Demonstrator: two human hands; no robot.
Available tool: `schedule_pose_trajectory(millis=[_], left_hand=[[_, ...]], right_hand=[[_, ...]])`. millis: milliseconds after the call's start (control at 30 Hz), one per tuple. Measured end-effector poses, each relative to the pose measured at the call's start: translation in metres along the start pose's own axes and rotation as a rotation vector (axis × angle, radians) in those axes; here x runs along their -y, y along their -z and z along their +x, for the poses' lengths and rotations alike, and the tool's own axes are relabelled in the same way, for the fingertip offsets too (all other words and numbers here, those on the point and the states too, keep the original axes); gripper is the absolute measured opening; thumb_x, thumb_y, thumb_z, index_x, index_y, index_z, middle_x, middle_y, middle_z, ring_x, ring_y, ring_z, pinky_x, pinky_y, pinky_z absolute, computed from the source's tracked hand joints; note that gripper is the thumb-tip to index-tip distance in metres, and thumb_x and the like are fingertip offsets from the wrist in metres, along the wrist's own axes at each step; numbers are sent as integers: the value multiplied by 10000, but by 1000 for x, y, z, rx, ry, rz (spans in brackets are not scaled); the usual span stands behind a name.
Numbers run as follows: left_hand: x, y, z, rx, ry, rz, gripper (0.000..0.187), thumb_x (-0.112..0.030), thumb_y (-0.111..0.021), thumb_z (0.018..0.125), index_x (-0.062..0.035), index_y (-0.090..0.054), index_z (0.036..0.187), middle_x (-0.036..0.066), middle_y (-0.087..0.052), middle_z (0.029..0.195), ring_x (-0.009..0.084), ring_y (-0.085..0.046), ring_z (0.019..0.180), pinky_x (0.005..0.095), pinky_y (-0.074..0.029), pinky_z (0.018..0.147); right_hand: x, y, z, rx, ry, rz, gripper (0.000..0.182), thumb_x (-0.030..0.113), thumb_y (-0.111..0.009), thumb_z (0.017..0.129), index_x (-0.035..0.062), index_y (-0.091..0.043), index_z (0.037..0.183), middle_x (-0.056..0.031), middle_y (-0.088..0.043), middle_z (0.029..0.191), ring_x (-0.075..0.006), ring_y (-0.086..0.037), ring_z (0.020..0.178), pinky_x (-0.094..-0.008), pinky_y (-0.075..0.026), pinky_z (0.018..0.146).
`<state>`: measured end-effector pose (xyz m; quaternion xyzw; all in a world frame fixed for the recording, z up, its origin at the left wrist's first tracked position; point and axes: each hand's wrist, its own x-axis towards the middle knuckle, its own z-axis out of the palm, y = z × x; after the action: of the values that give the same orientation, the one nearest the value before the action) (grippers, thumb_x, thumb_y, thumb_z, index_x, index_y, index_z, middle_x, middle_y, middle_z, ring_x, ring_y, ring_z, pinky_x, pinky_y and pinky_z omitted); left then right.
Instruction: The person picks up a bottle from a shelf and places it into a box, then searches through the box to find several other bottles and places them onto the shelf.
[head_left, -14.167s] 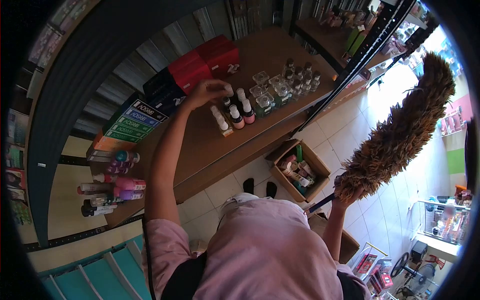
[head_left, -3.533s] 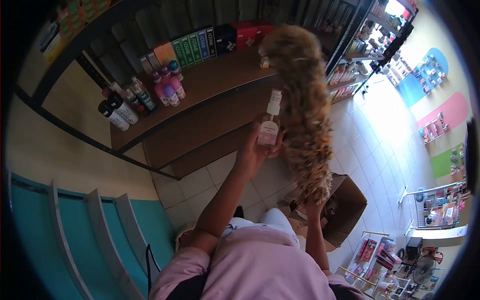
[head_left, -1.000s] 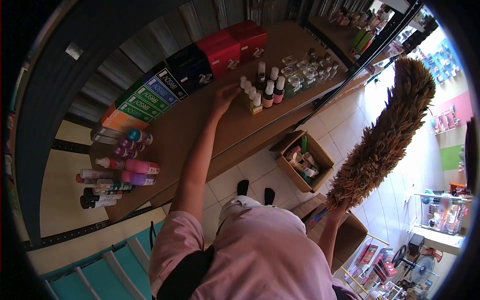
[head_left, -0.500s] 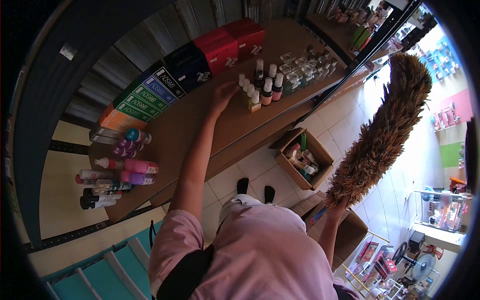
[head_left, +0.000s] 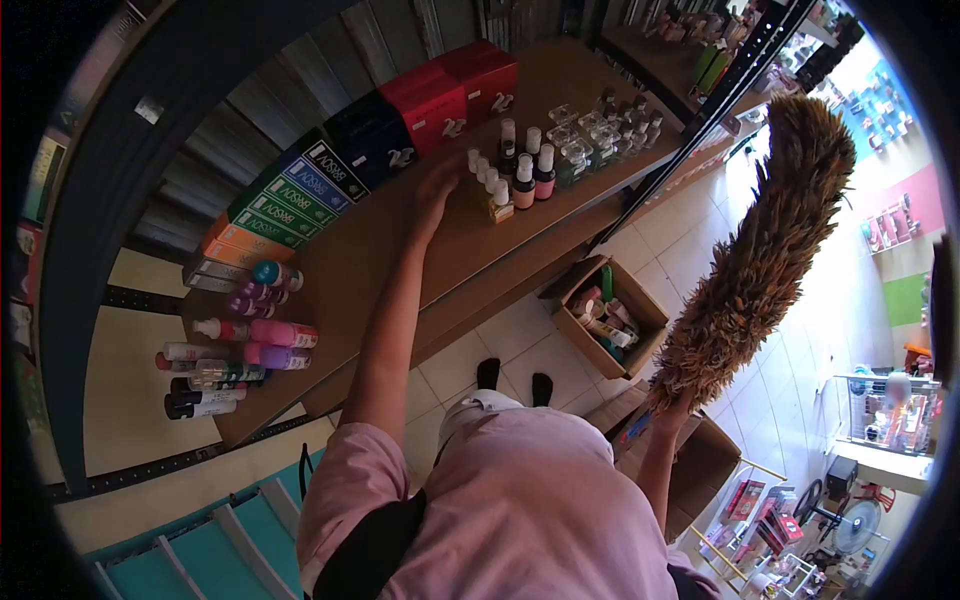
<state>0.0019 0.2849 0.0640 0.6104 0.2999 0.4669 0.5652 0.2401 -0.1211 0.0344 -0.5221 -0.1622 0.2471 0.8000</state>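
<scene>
On the brown shelf (head_left: 400, 235), my left hand (head_left: 435, 196) reaches in beside a row of small clear-capped bottles (head_left: 486, 175). Its fingers are blurred and dark, so whether they touch a bottle cannot be made out. Pump bottles with pink and dark bodies (head_left: 535, 178) stand just right of that row. My right hand (head_left: 674, 412) is wrapped round the lower end of a long brown feather duster (head_left: 755, 260), which points up and to the right, away from the shelf.
Red boxes (head_left: 425, 105) and stacked Brisov boxes (head_left: 290, 205) line the shelf's back. Colourful bottles (head_left: 265, 330) cluster at its left end. An open carton of products (head_left: 610, 315) sits on the floor, with another carton (head_left: 705, 465) near my right arm.
My left hand has shifted slightly left. The feather duster has stayed in my right hand, nearly unmoved. The view has shifted a little.
</scene>
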Motion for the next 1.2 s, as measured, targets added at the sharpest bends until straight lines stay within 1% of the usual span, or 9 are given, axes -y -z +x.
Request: schedule_pose_trajectory(millis=[200, 300, 400, 567, 667, 700, 767, 1000, 1200], left_hand=[[-9, -13, -28, -63, -90, 33, 554, -181, -555, 735, -13, -308, 1201, 123, -338, 1221, 208, -307, 1145, 306, -235, 945], [-12, -31, -47, -34, -199, 283, 662, -210, -603, 694, -15, -257, 1223, 150, -285, 1247, 235, -265, 1165, 327, -214, 955], [-24, -43, -62, -63, -185, 493, 723, -232, -631, 669, -10, -233, 1230, 152, -269, 1255, 236, -257, 1169, 329, -209, 956], [7, -18, -55, -160, -172, 313, 507, -148, -542, 743, -36, -331, 1191, 108, -361, 1210, 210, -320, 1135, 314, -257, 926], [-15, -16, -44, -131, -173, 295, 396, -82, -479, 771, -62, -393, 1157, 83, -416, 1174, 195, -362, 1108, 301, -284, 906], [-26, -16, -41, -111, -171, 300, 371, -61, -459, 777, -69, -413, 1145, 76, -432, 1163, 190, -375, 1100, 297, -291, 900], [-39, -12, -27, -48, -260, 456, 383, -45, -463, 768, -84, -415, 1147, 79, -428, 1171, 195, -373, 1106, 295, -290, 905], [-70, -22, 3, 190, -306, 573, 468, 50, -466, 723, -121, -413, 1156, 79, -408, 1192, 199, -341, 1137, 295, -272, 939], [-57, -13, 20, 313, -344, 538, 554, 110, -438, 651, -119, -415, 1155, 82, -399, 1199, 190, -332, 1144, 289, -246, 957]], right_hand=[[10, -3, -4, 18, -76, 101, 426, 353, -420, 826, 43, -362, 1113, -60, -483, 963, -170, -515, 811, -285, -454, 628], [11, -2, -3, -18, -79, 111, 421, 349, -416, 828, 42, -363, 1111, -59, -478, 971, -168, -512, 820, -284, -451, 643], [8, 8, 2, -31, -116, 139, 414, 336, -416, 829, 38, -365, 1111, -57, -477, 979, -167, -509, 830, -284, -448, 658], [1, 37, 13, 39, -120, 212, 395, 305, -402, 831, 40, -366, 1124, -58, -480, 999, -171, -503, 863, -292, -439, 694], [0, 73, 25, 289, -225, 213, 390, 301, -388, 834, 48, -367, 1131, -55, -483, 1009, -172, -501, 874, -297, -434, 699], [0, 72, 23, 212, -215, 191, 390, 305, -385, 834, 50, -369, 1129, -52, -484, 1007, -170, -502, 866, -294, -434, 690], [5, 66, 21, 52, -195, 142, 391, 315, -379, 836, 52, -373, 1126, -47, -486, 1002, -167, -504, 849, -287, -435, 673], [20, 33, 6, -21, -95, 130, 367, 305, -364, 843, 60, -378, 1117, -45, -487, 966, -156, -500, 808, -286, -434, 646], [15, 38, -2, 70, -17, 73, 368, 303, -361, 844, 51, -384, 1110, -55, -494, 943, -160, -502, 794, -291, -434, 635]])
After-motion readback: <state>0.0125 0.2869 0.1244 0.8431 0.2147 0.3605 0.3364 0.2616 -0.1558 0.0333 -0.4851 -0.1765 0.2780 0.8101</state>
